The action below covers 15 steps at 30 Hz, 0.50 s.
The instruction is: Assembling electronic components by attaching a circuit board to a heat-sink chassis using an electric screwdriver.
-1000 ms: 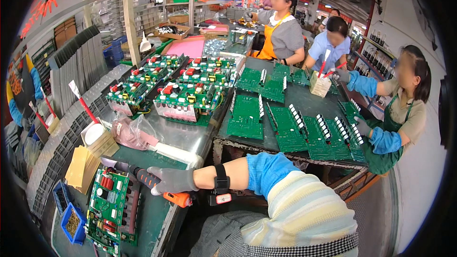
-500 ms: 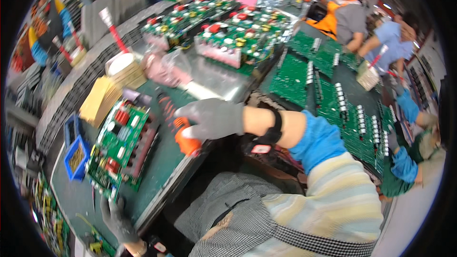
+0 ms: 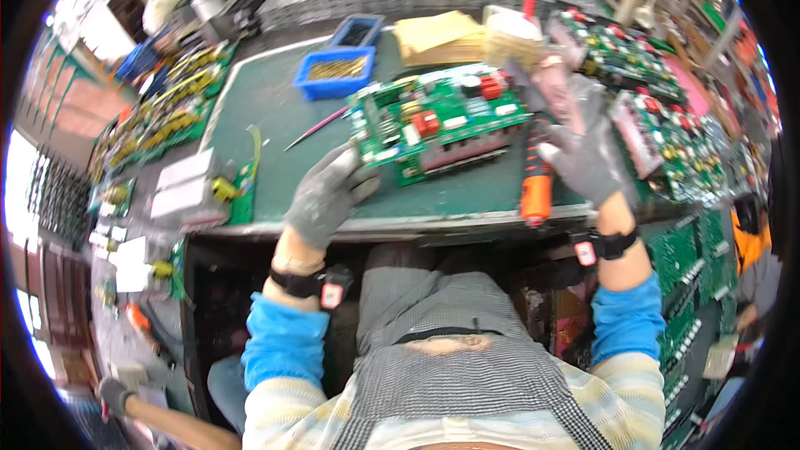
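A green circuit board (image 3: 454, 121) with red, white and black components and a metal strip along its near side lies before me on the bench. My left hand (image 3: 325, 196), in a grey glove, is closed at the board's left corner, with some fingertips hidden by the edge. To the board's right lies an electric screwdriver (image 3: 536, 187), its orange end toward me and its black part pointing away. My right hand (image 3: 581, 162), also gloved, is beside that screwdriver; its fingers reach out, with tips at the handle. Motion smears this hand a little.
Blue bins (image 3: 337, 68) with small brass-coloured parts stand behind the board, near a yellow paper stack (image 3: 437, 37). A thin pink-handled tool (image 3: 317, 129) lies left. More populated boards (image 3: 671, 142) are at right, and others (image 3: 162, 104) at left. Another person's gloved hand (image 3: 114, 396) shows lower left.
My view has swung left and now faces the bench squarely. The left hand stays at the board's corner. The right hand covers less of the screwdriver than before.
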Tool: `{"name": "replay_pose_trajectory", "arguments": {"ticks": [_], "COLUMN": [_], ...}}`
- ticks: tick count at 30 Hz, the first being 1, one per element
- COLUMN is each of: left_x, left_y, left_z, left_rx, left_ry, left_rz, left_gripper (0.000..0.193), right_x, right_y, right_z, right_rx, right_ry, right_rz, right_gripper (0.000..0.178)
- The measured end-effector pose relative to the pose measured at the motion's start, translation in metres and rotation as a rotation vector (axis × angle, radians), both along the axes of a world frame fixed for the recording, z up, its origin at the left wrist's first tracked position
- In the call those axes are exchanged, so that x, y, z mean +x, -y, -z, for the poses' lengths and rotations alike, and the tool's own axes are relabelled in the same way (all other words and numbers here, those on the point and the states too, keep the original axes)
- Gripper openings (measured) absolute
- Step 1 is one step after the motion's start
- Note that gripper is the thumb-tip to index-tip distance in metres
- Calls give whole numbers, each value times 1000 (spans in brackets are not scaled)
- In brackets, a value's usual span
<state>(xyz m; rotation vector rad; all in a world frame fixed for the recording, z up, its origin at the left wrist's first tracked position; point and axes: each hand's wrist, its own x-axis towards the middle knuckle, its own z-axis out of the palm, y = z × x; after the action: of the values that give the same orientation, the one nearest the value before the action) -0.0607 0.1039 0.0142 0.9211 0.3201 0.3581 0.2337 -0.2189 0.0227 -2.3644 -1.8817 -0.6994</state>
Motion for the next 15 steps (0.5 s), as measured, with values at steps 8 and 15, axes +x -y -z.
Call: {"name": "replay_pose_trajectory", "arguments": {"ticks": [8,15], "left_x": [12,12], "left_y": [-11,-19], "left_z": [5,30], "left_rx": [-6,95], "left_ry": [15,39], "left_rz": [50,27], "left_gripper": [46,51], "right_x": [-20,4], "right_y": [26,66], "right_z": [-63,-136], "right_rx": [30,-219], "right_ry": [-484,-381], "right_rz": [443,745], "right_gripper": [50,37]}}
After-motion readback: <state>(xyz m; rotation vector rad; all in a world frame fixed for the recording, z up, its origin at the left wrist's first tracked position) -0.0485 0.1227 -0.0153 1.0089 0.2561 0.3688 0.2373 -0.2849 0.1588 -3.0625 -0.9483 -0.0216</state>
